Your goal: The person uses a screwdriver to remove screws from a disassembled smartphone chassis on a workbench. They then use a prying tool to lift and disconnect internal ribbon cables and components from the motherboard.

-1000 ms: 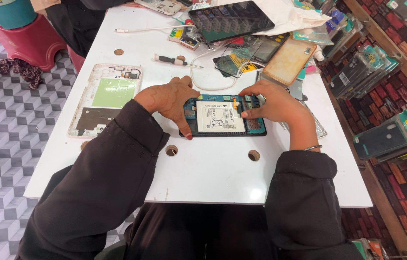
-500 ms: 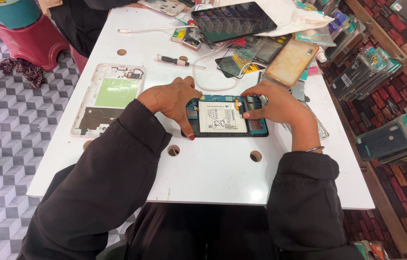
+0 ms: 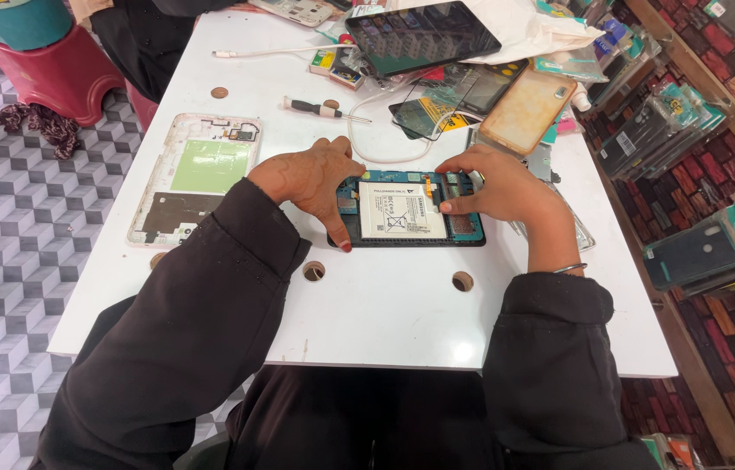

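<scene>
An opened small tablet (image 3: 407, 213) lies face down on the white table (image 3: 385, 313), showing its white battery and blue circuit boards. My left hand (image 3: 311, 178) rests on its left end, thumb pressing the lower left corner. My right hand (image 3: 498, 187) covers the right end, fingertips pressing on the board beside the battery. Both hands steady the device flat on the table.
A detached tablet back frame with a green patch (image 3: 198, 174) lies to the left. Behind are a screwdriver (image 3: 320, 108), a white cable (image 3: 367, 130), a dark tablet (image 3: 424, 35), a tan phone case (image 3: 528, 109) and scattered parts. Racks of packaged goods (image 3: 689, 157) line the right.
Both hands stay on the opened tablet; the fingers shift only slightly. The camera view has moved a little.
</scene>
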